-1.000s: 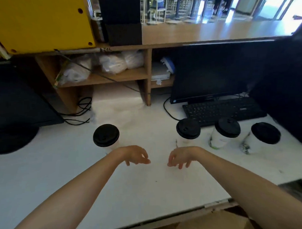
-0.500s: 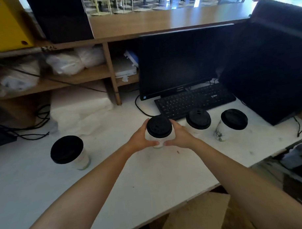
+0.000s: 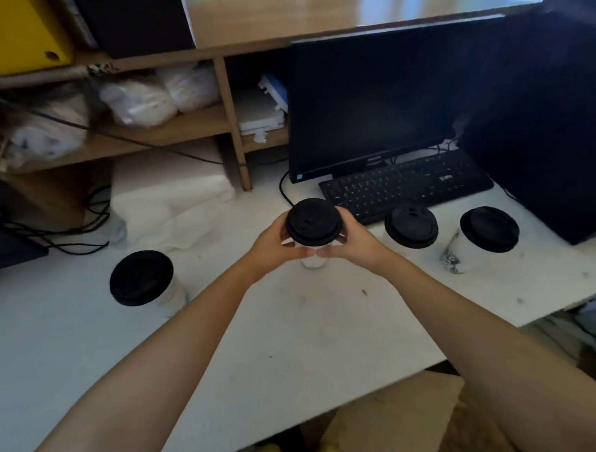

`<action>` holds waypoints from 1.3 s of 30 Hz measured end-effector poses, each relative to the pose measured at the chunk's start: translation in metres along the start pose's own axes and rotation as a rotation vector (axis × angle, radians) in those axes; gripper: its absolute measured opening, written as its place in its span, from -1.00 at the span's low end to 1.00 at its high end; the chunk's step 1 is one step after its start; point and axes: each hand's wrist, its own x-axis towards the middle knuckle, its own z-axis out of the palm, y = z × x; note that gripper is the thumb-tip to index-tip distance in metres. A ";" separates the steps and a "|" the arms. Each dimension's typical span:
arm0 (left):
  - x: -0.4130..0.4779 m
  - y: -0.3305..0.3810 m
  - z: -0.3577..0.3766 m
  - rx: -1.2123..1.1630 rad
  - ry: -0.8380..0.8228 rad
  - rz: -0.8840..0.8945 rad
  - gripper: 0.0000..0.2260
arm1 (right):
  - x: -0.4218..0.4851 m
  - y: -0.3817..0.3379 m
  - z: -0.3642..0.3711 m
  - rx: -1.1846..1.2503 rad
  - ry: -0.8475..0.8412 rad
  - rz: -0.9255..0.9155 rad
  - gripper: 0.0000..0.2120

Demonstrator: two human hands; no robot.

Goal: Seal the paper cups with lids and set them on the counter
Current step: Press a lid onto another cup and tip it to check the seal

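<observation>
Several white paper cups with black lids are on the white counter. The middle cup is held between both hands, raised a little off the counter. My left hand wraps its left side and my right hand wraps its right side, fingertips meeting below the lid. A lidded cup stands alone to the left. Two more lidded cups stand to the right, in front of the keyboard.
A black keyboard and monitor sit behind the cups. A dark box fills the right side. Wooden shelves hold plastic bags. Cables and a white sheet lie at the back left. The counter's front edge runs close below my forearms.
A second ago both hands hovered empty over the counter. They closed around the middle lidded cup, which now sits slightly higher in my grip.
</observation>
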 end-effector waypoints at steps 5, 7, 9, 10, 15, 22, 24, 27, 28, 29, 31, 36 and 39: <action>-0.016 0.040 -0.031 0.019 0.074 0.066 -0.30 | 0.007 -0.046 0.007 0.050 -0.012 -0.079 -0.28; -0.030 0.053 -0.043 0.017 0.114 0.089 -0.33 | 0.005 -0.064 0.015 0.068 -0.033 -0.116 -0.31; -0.049 0.061 -0.053 0.004 0.153 0.102 -0.36 | -0.002 -0.080 0.026 0.060 -0.063 -0.148 -0.34; -0.062 0.061 -0.056 0.006 0.175 0.105 -0.38 | -0.006 -0.085 0.033 0.057 -0.075 -0.156 -0.35; -0.126 0.027 -0.056 0.009 0.264 0.063 -0.33 | -0.039 -0.065 0.080 0.106 -0.152 -0.152 -0.29; -0.194 -0.045 -0.035 0.002 0.320 -0.062 -0.31 | -0.085 -0.016 0.143 0.124 -0.265 -0.053 -0.28; -0.204 -0.058 -0.031 0.000 0.332 -0.082 -0.31 | -0.091 -0.007 0.154 0.130 -0.280 -0.032 -0.27; -0.213 -0.067 -0.029 -0.012 0.349 -0.106 -0.31 | -0.094 0.001 0.162 0.132 -0.298 -0.022 -0.27; -0.215 -0.069 -0.028 -0.019 0.355 -0.111 -0.31 | -0.095 0.003 0.164 0.131 -0.306 -0.020 -0.27; -0.217 -0.071 -0.028 -0.025 0.362 -0.112 -0.30 | -0.095 0.004 0.166 0.134 -0.313 -0.019 -0.26; -0.220 -0.073 -0.026 -0.043 0.377 -0.108 -0.30 | -0.094 0.006 0.168 0.143 -0.324 -0.021 -0.25; -0.221 -0.076 -0.031 -0.070 0.292 -0.107 -0.33 | -0.090 0.007 0.162 0.115 -0.397 0.000 -0.30; -0.223 -0.069 -0.039 -0.280 0.428 -0.139 -0.42 | -0.086 -0.003 0.153 0.228 -0.240 0.047 -0.43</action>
